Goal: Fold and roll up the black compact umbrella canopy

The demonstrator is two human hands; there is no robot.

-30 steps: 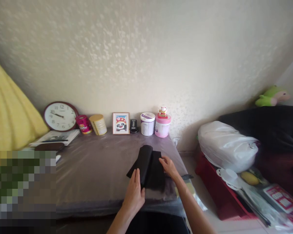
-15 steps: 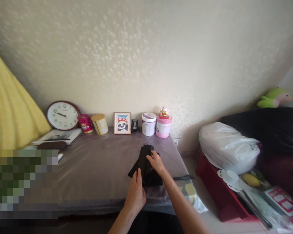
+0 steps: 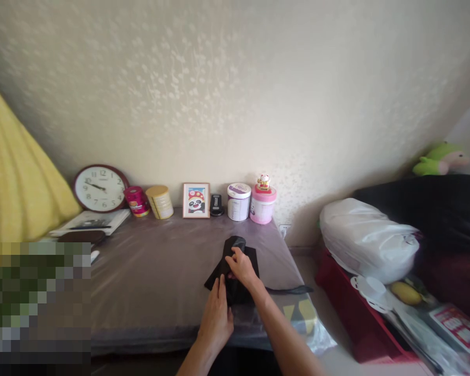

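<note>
A piece of black cloth (image 3: 216, 275), gathered and partly folded, lies near the right front of the covered table (image 3: 152, 277). My left hand (image 3: 215, 316) rests along its near left edge, with the fingers stretched out and pressing lightly on the cloth. Over the middle of the cloth, my right hand (image 3: 241, 269) has its fingers curled down and closed on the fabric. A small purplish patch shows beneath the right hand; what it is I cannot make out. From behind my right forearm a dark, strap-like strip (image 3: 293, 290) runs out to the table's right edge.
Along the wall stand a clock (image 3: 101, 188), a pink can (image 3: 136, 201), a yellow can (image 3: 160, 201), a framed panda picture (image 3: 196, 200) and two tubs, one (image 3: 262, 206) topped by a figurine. Right of the table are a red box (image 3: 348, 318) and a white bag (image 3: 366, 235).
My right hand has moved slightly left and down across the cloth, and its fingers are more curled. The left hand stays nearly in place at the cloth's edge.
</note>
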